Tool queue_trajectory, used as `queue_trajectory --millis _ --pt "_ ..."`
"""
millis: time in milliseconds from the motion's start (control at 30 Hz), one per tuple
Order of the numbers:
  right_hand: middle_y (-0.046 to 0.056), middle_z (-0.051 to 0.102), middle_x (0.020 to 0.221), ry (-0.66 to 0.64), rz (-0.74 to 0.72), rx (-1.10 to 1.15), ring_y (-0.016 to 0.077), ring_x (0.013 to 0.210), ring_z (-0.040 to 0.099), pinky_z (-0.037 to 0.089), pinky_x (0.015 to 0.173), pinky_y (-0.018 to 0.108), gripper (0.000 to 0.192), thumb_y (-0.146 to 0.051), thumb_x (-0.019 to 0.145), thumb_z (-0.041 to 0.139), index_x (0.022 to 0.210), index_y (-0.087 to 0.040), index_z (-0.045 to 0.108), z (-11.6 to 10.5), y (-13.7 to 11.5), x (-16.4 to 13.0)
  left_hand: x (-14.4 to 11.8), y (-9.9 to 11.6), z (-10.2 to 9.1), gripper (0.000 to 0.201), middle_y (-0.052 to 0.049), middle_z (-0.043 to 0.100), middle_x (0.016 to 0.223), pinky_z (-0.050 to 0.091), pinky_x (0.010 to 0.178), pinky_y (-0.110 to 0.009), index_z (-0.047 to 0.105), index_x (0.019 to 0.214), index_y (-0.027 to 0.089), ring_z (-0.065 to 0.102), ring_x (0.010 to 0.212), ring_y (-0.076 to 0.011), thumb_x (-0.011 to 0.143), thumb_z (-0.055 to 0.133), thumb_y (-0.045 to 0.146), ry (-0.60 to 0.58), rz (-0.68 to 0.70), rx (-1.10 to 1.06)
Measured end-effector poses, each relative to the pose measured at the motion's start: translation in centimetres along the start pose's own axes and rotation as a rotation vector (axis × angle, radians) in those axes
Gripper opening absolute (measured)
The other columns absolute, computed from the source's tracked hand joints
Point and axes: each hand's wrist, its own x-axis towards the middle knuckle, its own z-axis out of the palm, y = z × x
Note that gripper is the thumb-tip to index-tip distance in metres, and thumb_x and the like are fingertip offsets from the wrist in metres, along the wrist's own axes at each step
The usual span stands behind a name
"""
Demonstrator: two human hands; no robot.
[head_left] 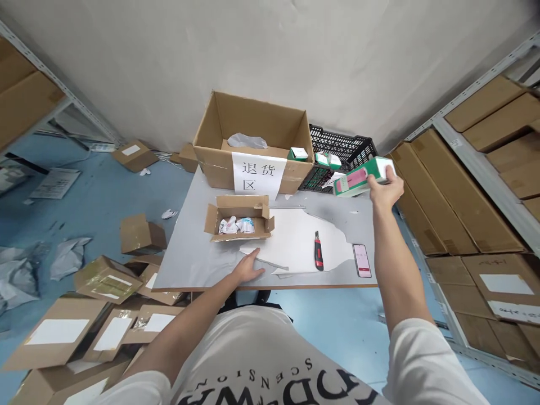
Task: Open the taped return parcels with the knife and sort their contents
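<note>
At two o'clock from mid-table, right hand [387,188]: was curled around the white end of the product box [356,179].
Seven o'clock, left hand [250,268]: lay loosely spread on the table [181,253], gripping nothing.
Twelve o'clock, large carton [215,169]: hid part of the black crate [352,147] at one.
Four o'clock, cutter [319,253]: lay beside the phone [361,260].
Product box finish: was green and white, with a pink panel; slanted.

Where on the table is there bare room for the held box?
Left of the small open carton, to the table's left edge; a smaller patch, one scrap aside, between crate and phone. Crowded: the middle, with white sheet and cutter; the back, with large carton and crate.
</note>
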Motion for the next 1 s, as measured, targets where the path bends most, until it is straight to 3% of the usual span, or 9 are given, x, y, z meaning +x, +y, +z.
queue_trajectory --millis 200,367,633,800,900,1000 --pt "0.011 0.049 0.111 0.151 0.092 -0.020 0.0283 0.105 0.053 0.039 0.094 0.045 0.062 -0.040 0.069 0.064 0.127 -0.019 0.054 2.4 0.2 8.4 -0.2 0.1 -0.5 0.079 -0.015 0.037 0.145 0.029 0.110 -0.043 0.033 0.139 0.012 0.036 0.133 -0.0291 0.071 0.061 0.040 -0.015 0.024 0.094" --pt "0.013 0.043 0.117 0.158 0.076 -0.009 0.0290 0.111 0.048 0.037 0.095 0.046 0.061 -0.038 0.074 0.059 0.131 -0.017 0.049 6.9 0.6 11.9 0.8 -0.1 -0.5 0.081 -0.017 0.032 0.147 0.021 0.112 -0.050 0.025 0.143 0.011 0.024 0.138 -0.0307 0.074 0.057 0.040 0.048 0.041 0.246" --pt "0.012 0.044 0.117 0.036 0.124 -0.009 0.0236 0.102 0.051 0.039 0.094 0.040 0.060 -0.037 0.070 0.061 0.126 -0.016 0.054 16.7 3.1 11.4 1.0 -1.5 1.6 0.076 -0.019 0.043 0.140 0.023 0.111 -0.054 0.032 0.141 0.013 0.037 0.132 -0.0341 0.076 0.054 0.047 0.078 0.009 0.384" --pt "0.014 0.044 0.118 -0.076 0.232 -0.018 0.0243 0.104 0.050 0.037 0.096 0.042 0.063 -0.037 0.068 0.064 0.127 -0.016 0.054 20.6 4.5 10.1 0.7 -1.7 2.7 0.071 -0.017 0.048 0.137 0.026 0.110 -0.052 0.037 0.139 0.014 0.041 0.129 -0.0336 0.078 0.053 0.048 0.060 -0.018 0.398" --pt "0.013 0.044 0.120 -0.113 0.272 -0.045 0.0248 0.106 0.049 0.037 0.096 0.043 0.063 -0.039 0.069 0.064 0.128 -0.019 0.054 21.8 5.2 10.1 1.1 -0.4 2.6 0.070 -0.017 0.050 0.135 0.028 0.108 -0.055 0.037 0.139 0.015 0.044 0.126 -0.0349 0.078 0.053 0.045 -0.008 0.002 0.394" --pt "0.012 0.044 0.121 -0.137 0.243 -0.072 0.0245 0.106 0.048 0.037 0.096 0.044 0.063 -0.040 0.069 0.064 0.128 -0.022 0.053 22.2 6.0 10.3 3.3 3.6 2.3 0.067 -0.015 0.039 0.144 0.032 0.106 -0.051 0.029 0.144 0.017 0.036 0.133 -0.0315 0.083 0.048 0.035 -0.080 0.140 0.361"
